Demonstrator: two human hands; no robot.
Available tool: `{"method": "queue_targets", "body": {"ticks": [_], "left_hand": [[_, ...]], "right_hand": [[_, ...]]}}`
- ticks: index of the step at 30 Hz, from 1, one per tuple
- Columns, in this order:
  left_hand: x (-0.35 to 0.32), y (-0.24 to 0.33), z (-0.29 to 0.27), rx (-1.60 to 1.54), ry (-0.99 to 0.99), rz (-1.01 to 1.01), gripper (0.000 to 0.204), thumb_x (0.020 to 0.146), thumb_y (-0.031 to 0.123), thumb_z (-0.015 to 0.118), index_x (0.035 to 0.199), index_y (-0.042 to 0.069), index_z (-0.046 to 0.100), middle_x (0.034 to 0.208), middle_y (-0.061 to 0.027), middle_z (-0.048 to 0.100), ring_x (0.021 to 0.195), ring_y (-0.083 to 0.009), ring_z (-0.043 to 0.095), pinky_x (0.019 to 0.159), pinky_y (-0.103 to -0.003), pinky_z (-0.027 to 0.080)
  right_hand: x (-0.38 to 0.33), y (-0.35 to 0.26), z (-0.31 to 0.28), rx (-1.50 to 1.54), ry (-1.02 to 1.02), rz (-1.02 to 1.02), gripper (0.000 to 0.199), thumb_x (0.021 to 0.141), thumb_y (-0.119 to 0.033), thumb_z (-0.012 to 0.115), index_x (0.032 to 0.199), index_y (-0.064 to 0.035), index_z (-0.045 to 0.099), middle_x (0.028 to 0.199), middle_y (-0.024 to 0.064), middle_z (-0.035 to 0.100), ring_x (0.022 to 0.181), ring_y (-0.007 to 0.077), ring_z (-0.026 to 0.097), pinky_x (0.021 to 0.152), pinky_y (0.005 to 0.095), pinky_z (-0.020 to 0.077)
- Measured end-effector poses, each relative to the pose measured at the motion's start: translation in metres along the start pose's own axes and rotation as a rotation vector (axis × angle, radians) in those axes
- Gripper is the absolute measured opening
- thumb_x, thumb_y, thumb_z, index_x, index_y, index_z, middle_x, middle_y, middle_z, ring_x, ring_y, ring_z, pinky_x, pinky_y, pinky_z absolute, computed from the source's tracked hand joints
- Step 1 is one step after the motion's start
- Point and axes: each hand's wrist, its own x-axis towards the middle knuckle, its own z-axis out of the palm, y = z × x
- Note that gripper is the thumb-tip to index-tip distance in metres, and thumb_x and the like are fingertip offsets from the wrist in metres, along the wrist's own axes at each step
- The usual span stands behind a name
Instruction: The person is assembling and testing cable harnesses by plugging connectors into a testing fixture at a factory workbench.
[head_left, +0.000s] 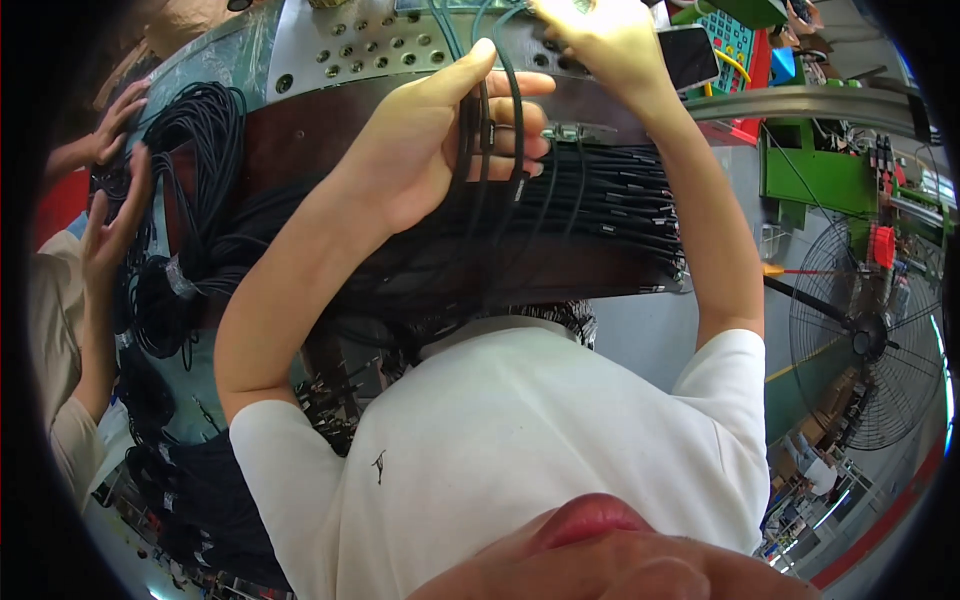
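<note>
Item: my left hand (425, 150), fingers clenched round thin black cables (497, 120); right hand (600, 40) overexposed, grip unclear. Risk: strands snagging the bundled black leads (610, 215) on the desk (330, 45).

I am seeing: grey floor (650, 330) with yellow line, standing fan (865, 335), green machine frame (805, 170), all lying right of the workbench.

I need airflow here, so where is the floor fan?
In the head view, the floor fan stands at the far right, beyond the person's right arm, below the green machine frame.
</note>
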Motion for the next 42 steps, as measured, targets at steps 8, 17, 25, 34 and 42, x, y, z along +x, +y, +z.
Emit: {"method": "queue_targets", "body": {"ticks": [8, 17, 25, 34, 42], "left_hand": [[-0.031, -0.028, -0.004, -0.375, 0.049, 0.062, 0.036, 0.106, 0.036, 0.037, 0.077, 0.016, 0.041, 0.053, 0.0075, 0.028, 0.044, -0.0054, 0.025, 0.04, -0.022, 0.024], [-0.143, -0.025, -0.046, -0.331, 0.285, 0.205, 0.042, 0.108, 0.036, 0.031, 0.071, 0.017, 0.038, 0.046, 0.0073, 0.023, 0.037, -0.0061, 0.017, 0.035, -0.024, 0.016], [-0.169, 0.006, -0.125, -0.41, 0.263, 0.515, 0.031, 0.108, 0.024, 0.032, 0.082, 0.011, 0.043, 0.056, 0.0029, 0.03, 0.047, -0.0078, 0.028, 0.043, -0.023, 0.027], [-0.139, 0.016, -0.107, -0.009, 1.134, 1.006, 0.033, 0.104, 0.019, 0.044, 0.127, -0.004, 0.047, 0.125, -0.0154, 0.048, 0.115, -0.0241, 0.047, 0.098, -0.036, 0.042], [-0.043, -0.048, -0.045, 1.689, 0.538, 0.836, 0.036, 0.086, 0.021, 0.069, 0.118, 0.008, 0.06, 0.109, -0.0074, 0.06, 0.097, -0.0256, 0.058, 0.084, -0.039, 0.048]], "right_hand": [[0.006, -0.052, 0.028, 0.31, -0.257, 0.712, 0.037, 0.097, -0.034, 0.055, 0.093, 0.0012, 0.063, 0.079, 0.0199, 0.066, 0.075, 0.0397, 0.064, 0.068, 0.0442, 0.0505], [-0.009, -0.015, 0.017, 0.526, -0.49, 0.373, 0.024, 0.092, -0.029, 0.064, 0.096, -0.0057, 0.069, 0.078, 0.0109, 0.071, 0.066, 0.0258, 0.068, 0.064, 0.0339, 0.0523], [-0.041, -0.012, -0.003, 0.153, -0.364, 0.208, 0.027, 0.09, -0.034, 0.065, 0.104, -0.0105, 0.068, 0.087, 0.0144, 0.068, 0.065, 0.0323, 0.065, 0.06, 0.0382, 0.0525], [-0.058, -0.065, -0.017, 0.028, -0.273, 0.345, 0.027, 0.08, -0.028, 0.072, 0.071, -0.0097, 0.055, 0.075, 0.004, 0.054, 0.075, 0.0245, 0.057, 0.066, 0.0367, 0.0427], [-0.053, -0.097, 0.003, -0.055, -0.408, 0.443, 0.021, 0.074, -0.022, 0.063, 0.06, -0.0082, 0.058, 0.068, 0.0047, 0.054, 0.069, 0.0253, 0.055, 0.063, 0.0395, 0.0388]]}}
